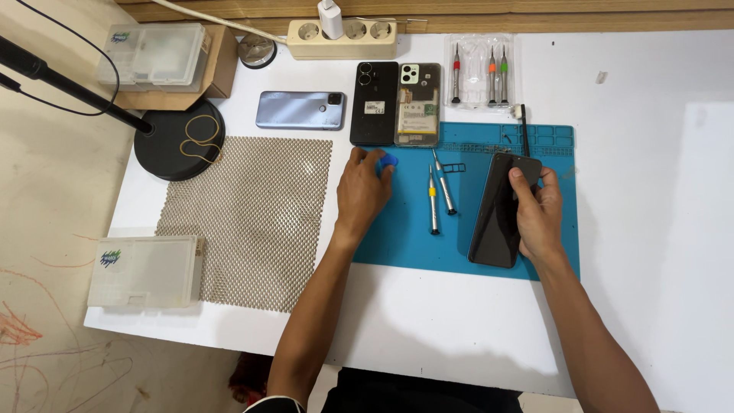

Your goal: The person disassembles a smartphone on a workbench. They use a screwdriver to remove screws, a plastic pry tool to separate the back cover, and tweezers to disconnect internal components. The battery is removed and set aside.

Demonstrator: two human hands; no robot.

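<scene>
- Left hand (361, 191) flat on blue mat (405, 245), fingertips pinching a blue pick (388, 161).
- Right hand (537, 214) gripping a dark phone (497, 214) by its right edge, phone tilted up on the mat.
- Two screwdrivers (440, 195) lying on mat between the hands.
- Opened phone (395, 103) just above mat; blue phone (300, 110) to its left.
- Mesh pad (252, 214) left of mat.

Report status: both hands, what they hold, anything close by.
Left hand on blue pick, at blue mat edge. Right hand grips dark phone, tilted on mat. Two screwdrivers lie between the hands.
</scene>
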